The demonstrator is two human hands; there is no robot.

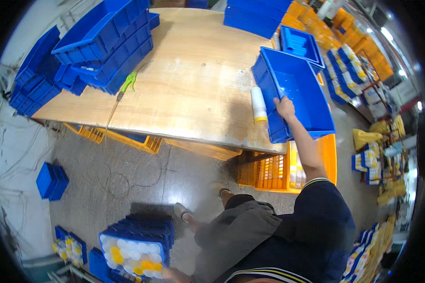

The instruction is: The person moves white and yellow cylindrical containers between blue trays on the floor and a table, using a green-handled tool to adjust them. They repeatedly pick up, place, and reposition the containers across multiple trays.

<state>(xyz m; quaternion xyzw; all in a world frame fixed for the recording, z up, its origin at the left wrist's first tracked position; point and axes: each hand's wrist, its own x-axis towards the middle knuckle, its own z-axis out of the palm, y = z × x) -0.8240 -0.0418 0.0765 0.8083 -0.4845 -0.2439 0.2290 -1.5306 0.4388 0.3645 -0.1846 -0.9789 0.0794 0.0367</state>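
Observation:
My right hand (285, 108) is closed over the near left wall of a blue plastic bin (311, 106) at the right end of the wooden table (189, 89). The bin's inside shows nothing but bare blue plastic. Lying on the table beside its left wall is a white bottle-like cylinder (257, 101) with a yellow band and a clear end. My left hand (175, 275) hangs low at the bottom edge, near a blue crate (167, 254) packed with white and yellow round-topped containers (132, 252). Its fingers are smeared and partly cut off.
Blue bins (101, 42) are stacked at the table's left, near a green air gun (128, 82) with a hose trailing to the floor. Orange crates (271, 172) stand under the table's right edge. Loaded racks (382, 155) line the far right. More blue bins (52, 181) sit on the floor.

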